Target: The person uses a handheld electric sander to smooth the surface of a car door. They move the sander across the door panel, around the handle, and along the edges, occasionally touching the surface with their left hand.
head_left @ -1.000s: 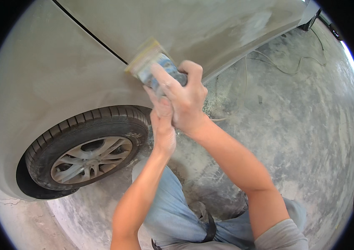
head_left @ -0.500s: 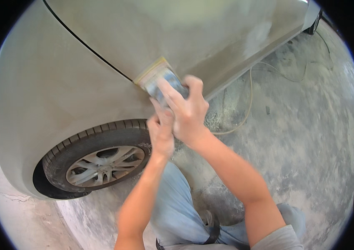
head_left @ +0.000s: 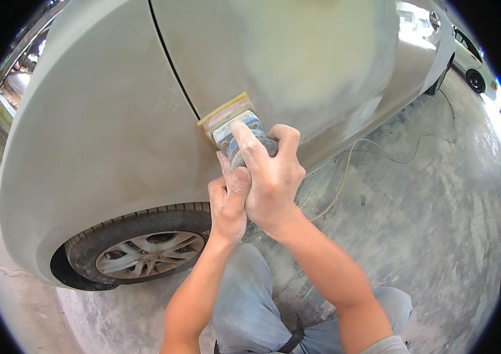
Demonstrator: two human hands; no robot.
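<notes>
Both hands are closed around a dusty blue-and-white power sander (head_left: 253, 124) with a flat, yellow-edged pad (head_left: 232, 111). My right hand (head_left: 274, 180) wraps over its body from above, one finger stretched along the top. Below and to the left, my left hand (head_left: 228, 203) grips the rear end, partly hidden behind the right hand. The pad lies against the dull grey car body panel (head_left: 108, 135), its left corner at the lower visible end of the dark panel seam (head_left: 170, 65). White dust coats the fingers.
A car wheel (head_left: 150, 253) sits left of my forearms. On the panel above is a pale yellowish patch (head_left: 315, 41). A thin hose (head_left: 345, 183) trails across the dusty concrete floor (head_left: 415, 236) at right. Another car (head_left: 472, 65) stands far right.
The view has shifted, so more of the upper panel and the other car show. Both hands keep hold of the sander, whose pad stays near the seam. The motion blur is less.
</notes>
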